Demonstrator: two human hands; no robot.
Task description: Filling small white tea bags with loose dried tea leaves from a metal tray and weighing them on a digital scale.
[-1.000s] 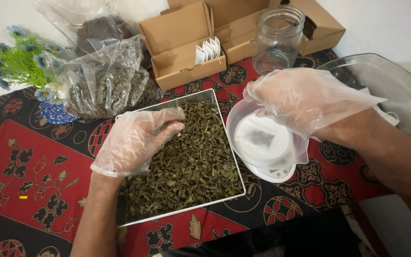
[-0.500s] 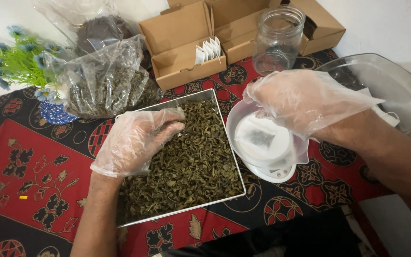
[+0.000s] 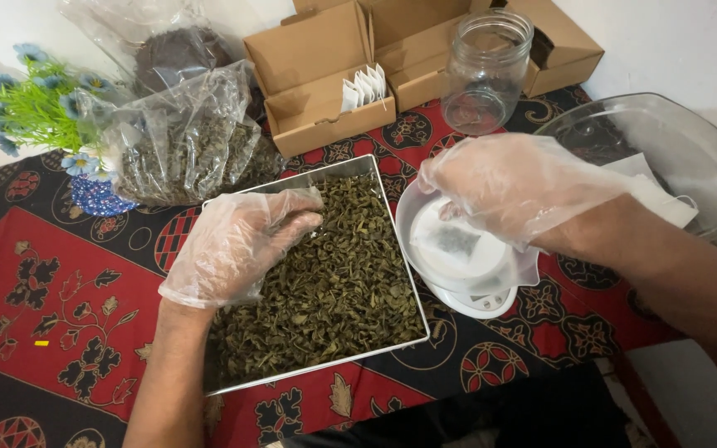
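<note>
The fingertips of the left hand (image 3: 238,245) are hidden among the dried green leaves (image 3: 334,282), so I cannot tell if they pinch some leaves or only rest on them; the hand wears a thin, wrinkled, clear plastic glove and lies on the upper left part of the square metal tray (image 3: 412,311) that holds the leaves. The right hand (image 3: 512,187), in the same loose glove, hovers over the small round white scale (image 3: 466,278) just beside the tray, and the glove covers its fingers, so their grip is also not clear. On the scale lies a small white tea bag (image 3: 454,242), flat, with dark content showing through. The lower rim of the scale is partly behind the forearm. Behind stand a clear glass jar (image 3: 485,70), open cardboard boxes (image 3: 317,75) with white sachets, and a crumpled plastic bag (image 3: 180,145) of similar leaves. A clear plastic bowl (image 3: 690,158) is cut off at the right edge.
</note>
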